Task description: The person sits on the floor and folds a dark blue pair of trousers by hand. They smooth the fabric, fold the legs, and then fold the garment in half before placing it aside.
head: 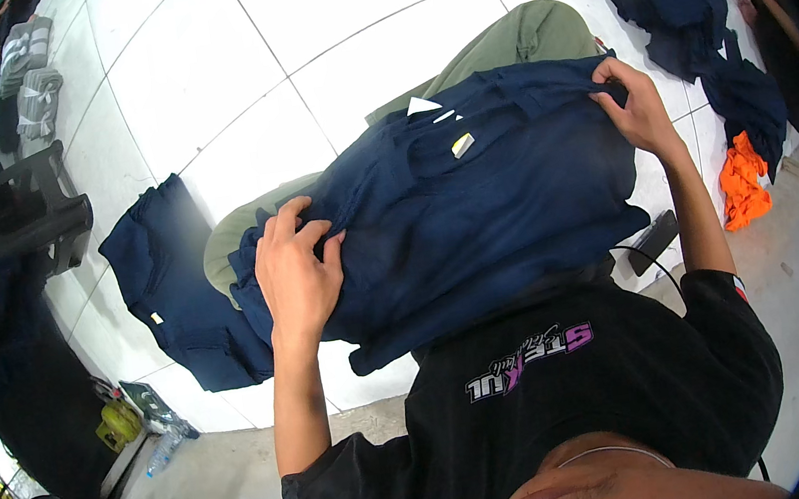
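Observation:
A navy blue T-shirt [469, 202] lies spread across my lap, over olive-green trousers, with a white and yellow label at its neckline. My left hand [301, 259] grips the shirt's cloth at its left side, thumb and fingers on a gathered fold. At the upper right, my right hand [626, 98] pinches a corner of the same shirt between thumb and fingers. Beside my left knee, a folded navy garment [187, 300] with a small pale label rests on the white floor tiles.
A dark plastic stool [38, 210] stands at the left, near bundled grey textiles [40, 104]. More navy garments [670, 2] and an orange cloth [744, 183] lie at the right, where another person's arm [773, 11] shows. A plastic bottle [163, 453] lies at lower left.

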{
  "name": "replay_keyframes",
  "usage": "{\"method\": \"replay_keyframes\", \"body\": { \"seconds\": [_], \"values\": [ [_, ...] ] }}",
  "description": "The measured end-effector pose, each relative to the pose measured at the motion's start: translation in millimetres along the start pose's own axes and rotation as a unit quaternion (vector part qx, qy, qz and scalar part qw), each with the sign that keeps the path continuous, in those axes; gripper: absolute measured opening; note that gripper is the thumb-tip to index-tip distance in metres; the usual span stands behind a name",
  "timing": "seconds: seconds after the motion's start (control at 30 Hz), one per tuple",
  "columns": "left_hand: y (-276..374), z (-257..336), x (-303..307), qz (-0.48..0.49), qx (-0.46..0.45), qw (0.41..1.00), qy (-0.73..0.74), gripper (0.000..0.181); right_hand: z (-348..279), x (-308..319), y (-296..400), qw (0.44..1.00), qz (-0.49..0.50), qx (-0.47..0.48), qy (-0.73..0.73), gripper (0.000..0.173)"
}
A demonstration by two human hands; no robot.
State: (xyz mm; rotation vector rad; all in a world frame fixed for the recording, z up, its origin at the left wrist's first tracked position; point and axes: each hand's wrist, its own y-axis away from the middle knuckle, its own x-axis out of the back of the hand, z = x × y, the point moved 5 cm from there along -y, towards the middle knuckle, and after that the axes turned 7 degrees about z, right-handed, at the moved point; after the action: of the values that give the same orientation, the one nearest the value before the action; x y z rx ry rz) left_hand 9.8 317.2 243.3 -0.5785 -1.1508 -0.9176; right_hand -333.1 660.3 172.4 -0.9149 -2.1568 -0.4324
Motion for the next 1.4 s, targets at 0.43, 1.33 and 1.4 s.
{"method": "replay_keyframes", "body": {
  "seconds": [0.43, 1.33, 1.4],
  "values": [
    [20, -6, 7, 0.154, -0.035, 0.987, 0.036, 0.018, 12, -8, 0, 1.0, 0.02, -0.014, 0.0, 0.02],
    [6, 18, 22, 0.056, -0.078, 0.995, -0.005, 0.015, 11, -10, -6, 0.999, 0.018, -0.031, 0.0, 0.022],
    [-3, 11, 15, 0.015, -0.02, 1.0, -0.013, 0.015, 12, -11, -5, 0.999, 0.021, -0.033, -0.007, 0.022]
  ]
}}
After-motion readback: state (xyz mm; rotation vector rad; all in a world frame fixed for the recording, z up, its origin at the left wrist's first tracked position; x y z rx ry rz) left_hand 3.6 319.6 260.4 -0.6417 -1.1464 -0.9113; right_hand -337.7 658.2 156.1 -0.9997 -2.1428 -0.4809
